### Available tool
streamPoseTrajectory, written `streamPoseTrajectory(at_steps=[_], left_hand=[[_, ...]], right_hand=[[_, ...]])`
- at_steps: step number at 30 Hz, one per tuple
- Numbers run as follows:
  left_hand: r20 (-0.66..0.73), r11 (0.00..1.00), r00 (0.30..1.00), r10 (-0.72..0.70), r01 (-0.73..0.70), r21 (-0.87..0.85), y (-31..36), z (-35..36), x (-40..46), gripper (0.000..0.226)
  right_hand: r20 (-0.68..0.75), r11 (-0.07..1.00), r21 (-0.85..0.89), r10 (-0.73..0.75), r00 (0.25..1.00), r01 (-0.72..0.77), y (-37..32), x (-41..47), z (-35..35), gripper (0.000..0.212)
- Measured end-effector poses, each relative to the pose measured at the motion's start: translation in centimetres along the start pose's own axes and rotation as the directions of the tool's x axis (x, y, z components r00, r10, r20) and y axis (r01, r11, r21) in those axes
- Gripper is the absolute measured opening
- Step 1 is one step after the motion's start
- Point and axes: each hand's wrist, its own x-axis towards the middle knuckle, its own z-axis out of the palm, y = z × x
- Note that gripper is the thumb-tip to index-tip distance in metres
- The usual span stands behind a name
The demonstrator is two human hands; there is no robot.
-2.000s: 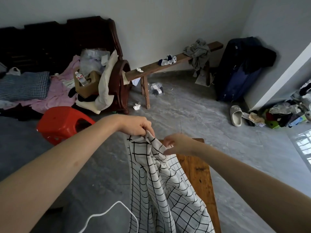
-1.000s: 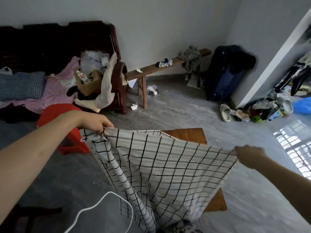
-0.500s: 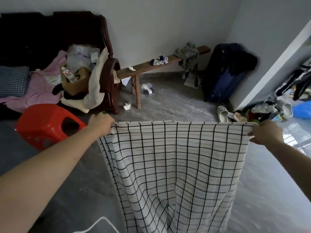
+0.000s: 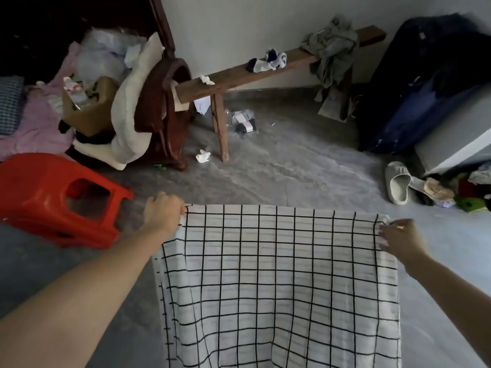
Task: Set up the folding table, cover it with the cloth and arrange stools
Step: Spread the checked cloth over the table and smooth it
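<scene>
White cotton cloth with a black grid pattern (image 4: 279, 274) spread flat and wide in front of the person, far edge straight and taut between the 2 hands, side edges draping down at left and right. It covers whatever is under it; the folding table cannot be seen, so cannot tell for sure that the cloth lies on it.

Left hand (image 4: 164, 215) at the cloth's far-left corner, fingers curled over the corner, gripping it. Right hand (image 4: 401, 239) at the far-right corner, fingers spread a bit with the tips on the cloth edge; looks like a light pinch of the corner but grip is partly hidden, cannot tell how firm. Both arms stretched forward, well apart.

Red plastic stool (image 4: 57, 199) lies tipped on its side on the grey floor (image 4: 292, 168), left of the left hand, near but not touching the cloth.

Background: long brown wooden bench (image 4: 239, 74) against the white wall, with balled socks (image 4: 268, 62) and a grey crumpled garment (image 4: 330, 43) on top. Dark carved wooden furniture piece (image 4: 162, 112) at left with a white towel (image 4: 130, 110) draped over it and a brown cardboard box (image 4: 89, 112) beside it. Pink fabric (image 4: 34, 128) heaped at far left. Dark blue suitcase (image 4: 417, 102) standing at the right wall. Grey slipper (image 4: 397, 181) on the floor to the right, next to a pile of mixed clutter (image 4: 467, 189). 2 crumpled white tissues: 1 on the floor (image 4: 203, 155) by the bench leg, 1 on the bench (image 4: 206, 80).
</scene>
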Motion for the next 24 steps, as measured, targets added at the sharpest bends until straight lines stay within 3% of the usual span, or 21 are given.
streamPoseTrajectory(at_steps=[2, 4, 6, 8, 10, 14, 17, 19, 23, 24], left_hand=[[0.003, 1.0, 1.0, 0.002, -0.002, 0.003, 2.3, 2.7, 1.6, 0.037], [-0.019, 0.998, 0.999, 0.032, -0.033, -0.061, 5.7, 5.3, 1.4, 0.048], [-0.064, 0.978, 0.985, 0.16, -0.167, -0.127, 9.8, 8.1, -0.7, 0.059], [-0.064, 0.925, 0.939, 0.337, -0.343, -0.161, 13.2, 11.3, -4.0, 0.061], [-0.031, 0.87, 0.885, 0.464, -0.462, -0.172, 15.4, 14.9, -7.7, 0.058], [0.009, 0.837, 0.854, 0.519, -0.507, -0.206, 16.6, 19.9, -12.1, 0.057], [-0.051, 0.741, 0.77, 0.636, -0.627, -0.241, 16.1, 22.1, -13.2, 0.04], [-0.052, 0.654, 0.677, 0.734, -0.726, -0.213, 15.4, 23.2, -13.5, 0.034], [0.134, 0.519, 0.502, 0.855, -0.835, -0.185, 12.4, 24.2, -12.7, 0.06], [0.201, 0.525, 0.491, 0.847, -0.832, -0.179, 11.2, 24.4, -12.2, 0.069]], right_hand=[[0.029, 0.983, -0.179, -0.024, 0.999, 0.029, 2.2, 2.5, 2.9, 0.024], [0.174, 0.952, -0.27, -0.096, 0.98, 0.141, 3.9, 3.2, 5.9, 0.061], [0.357, 0.881, -0.35, -0.19, 0.914, 0.32, 5.5, 2.1, 8.8, 0.086], [0.458, 0.731, -0.476, -0.267, 0.848, 0.488, 8.2, 0.2, 11.2, 0.086], [0.531, 0.57, -0.599, -0.243, 0.812, 0.563, 12.0, -2.6, 13.2, 0.075], [0.561, 0.329, -0.731, -0.21, 0.801, 0.598, 19.3, -8.7, 15.7, 0.061], [0.488, 0.328, -0.8, -0.133, 0.863, 0.503, 22.4, -10.1, 16.3, 0.075], [0.503, 0.324, -0.791, -0.14, 0.853, 0.52, 23.6, -9.8, 16.7, 0.09], [0.542, 0.267, -0.784, -0.144, 0.828, 0.56, 23.0, -8.3, 17.2, 0.096], [0.549, 0.285, -0.778, -0.127, 0.826, 0.56, 22.8, -7.6, 17.2, 0.094]])
